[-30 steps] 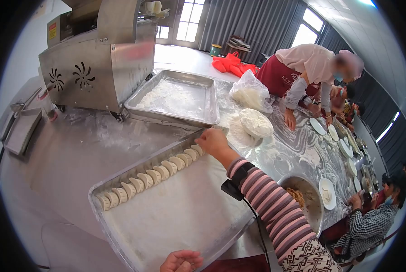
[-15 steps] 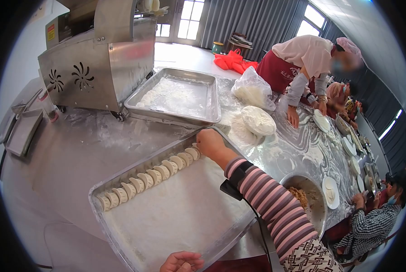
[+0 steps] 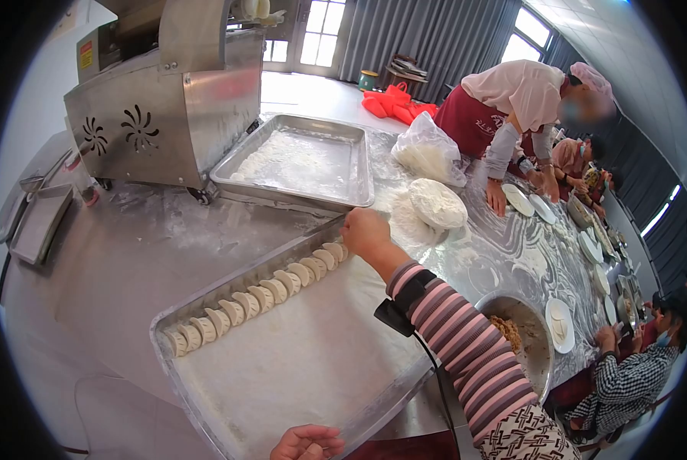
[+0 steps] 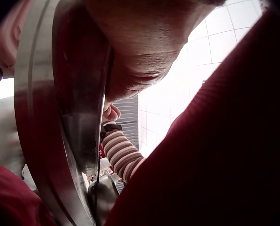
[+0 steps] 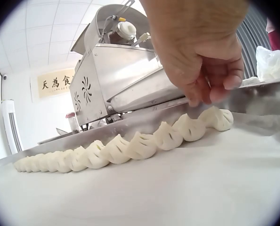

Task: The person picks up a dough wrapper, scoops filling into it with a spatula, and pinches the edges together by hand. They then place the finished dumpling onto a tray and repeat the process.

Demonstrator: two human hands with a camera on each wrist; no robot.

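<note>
Crimped dumplings (image 3: 260, 297) stand side by side in a row along the far-left wall of a metal tray (image 3: 297, 383) with a pale lining. My right hand (image 3: 369, 232) hovers at the row's right end, above the last dumpling (image 5: 216, 118). In the right wrist view its fingertips (image 5: 220, 94) hang loosely curled over the tray's wall, with nothing between them. My left hand (image 3: 309, 443) is at the tray's near edge, palm turned up and fingers loosely bent, holding nothing. In the left wrist view that hand (image 4: 135, 52) lies close beside the metal rim.
A floured metal tray (image 3: 361, 180) lies beyond, beside a steel machine (image 3: 151, 123). To the right are a flour-covered mound (image 3: 438, 203), a plastic bag (image 3: 429, 153), a bowl of filling (image 3: 539, 360) and a white plate (image 3: 560, 326). A person (image 3: 504, 100) leans over the table opposite.
My right hand shifted slightly away from the row's end and up, leaving the end dumpling in view. My left hand stayed put. The person opposite moved a hand among the white plates.
</note>
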